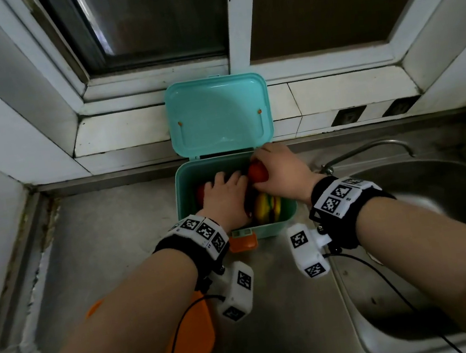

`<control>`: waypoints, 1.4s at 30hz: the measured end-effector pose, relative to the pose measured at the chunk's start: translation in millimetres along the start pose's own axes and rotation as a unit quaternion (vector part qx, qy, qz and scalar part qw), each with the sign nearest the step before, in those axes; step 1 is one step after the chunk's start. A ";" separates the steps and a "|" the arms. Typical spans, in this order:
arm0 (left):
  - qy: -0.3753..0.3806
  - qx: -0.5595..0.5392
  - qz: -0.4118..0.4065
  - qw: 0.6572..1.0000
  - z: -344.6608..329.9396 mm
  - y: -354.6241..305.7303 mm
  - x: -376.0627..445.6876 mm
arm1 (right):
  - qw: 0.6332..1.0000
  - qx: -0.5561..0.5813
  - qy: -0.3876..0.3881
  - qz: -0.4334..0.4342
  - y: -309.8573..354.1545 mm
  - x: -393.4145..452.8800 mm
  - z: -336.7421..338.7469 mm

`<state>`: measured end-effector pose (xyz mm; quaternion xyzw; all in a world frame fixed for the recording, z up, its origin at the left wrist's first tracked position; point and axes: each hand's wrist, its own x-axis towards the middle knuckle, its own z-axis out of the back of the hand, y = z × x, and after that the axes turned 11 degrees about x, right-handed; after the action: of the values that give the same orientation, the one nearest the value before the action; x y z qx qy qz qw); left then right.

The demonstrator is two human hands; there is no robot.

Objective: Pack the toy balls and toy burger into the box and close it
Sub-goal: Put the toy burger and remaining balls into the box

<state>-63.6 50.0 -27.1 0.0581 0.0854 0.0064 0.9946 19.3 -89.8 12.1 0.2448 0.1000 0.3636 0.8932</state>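
A teal box (pixel 184 180) stands open on the steel counter, its lid (pixel 218 115) leaning back against the window ledge. Inside, at the front right, lies the toy burger (pixel 267 208), yellow with green and red layers. My right hand (pixel 280 169) is shut on a red ball (pixel 256 172) over the box's back right corner. My left hand (pixel 224 200) reaches palm down into the left half of the box, covering another red ball (pixel 200 193) of which only an edge shows. Whether the left hand grips that ball is hidden.
An orange latch (pixel 243 240) hangs at the box's front. An orange plate or lid (pixel 189 341) lies on the counter under my left forearm. A steel sink (pixel 428 208) with a tap (pixel 371 149) sits to the right. The window ledge runs behind.
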 end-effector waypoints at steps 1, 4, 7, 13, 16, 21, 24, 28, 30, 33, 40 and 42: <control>0.004 -0.007 0.012 1.000 -2.8 10.4 -5.2 | 1.000 -0.014 0.012 0.009 7.2 3.7 -3.9; 0.010 -0.011 0.047 0.999 -11.7 30.9 -20.0 | 0.998 -0.039 0.036 0.024 23.4 10.3 -15.0; 0.063 -0.013 0.065 0.996 -26.8 34.5 -42.3 | 0.998 -0.022 0.044 0.036 31.6 6.1 -32.2; 0.096 -0.022 0.121 0.988 -34.5 23.9 -61.4 | 0.992 -0.083 0.083 0.054 39.0 -5.1 -45.3; 0.118 -0.065 0.142 0.981 -39.9 22.9 -67.8 | 0.984 -0.125 0.123 0.027 50.1 -1.4 -50.0; 0.120 -0.097 0.152 0.976 -50.6 20.8 -76.1 | 0.972 -0.142 0.186 -0.014 61.9 5.1 -62.5; 0.118 -0.101 0.143 0.977 -49.5 21.1 -76.2 | 0.973 -0.132 0.186 -0.013 54.9 3.1 -64.7; 0.095 -0.103 0.149 0.979 -44.5 24.3 -80.4 | 0.978 -0.108 0.178 -0.023 53.2 0.8 -65.0; 0.084 -0.107 0.152 0.979 -37.7 28.1 -80.5 | 0.982 -0.092 0.163 -0.029 56.1 3.4 -61.1; 0.070 -0.114 0.155 0.979 -24.2 40.9 -82.6 | 0.991 -0.071 0.117 -0.014 65.4 11.8 -52.0; 0.098 -0.101 0.133 0.981 6.2 59.8 -72.5 | 0.996 -0.047 0.070 -0.002 76.5 21.6 -27.7; 0.112 -0.144 0.115 0.977 25.9 59.4 -53.9 | 0.996 -0.054 0.066 -0.025 70.8 23.7 -10.8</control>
<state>-112.4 104.8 14.3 -0.0776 0.1868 0.1391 0.9694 -10.1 -25.7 38.8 0.1695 0.1448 0.3616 0.9053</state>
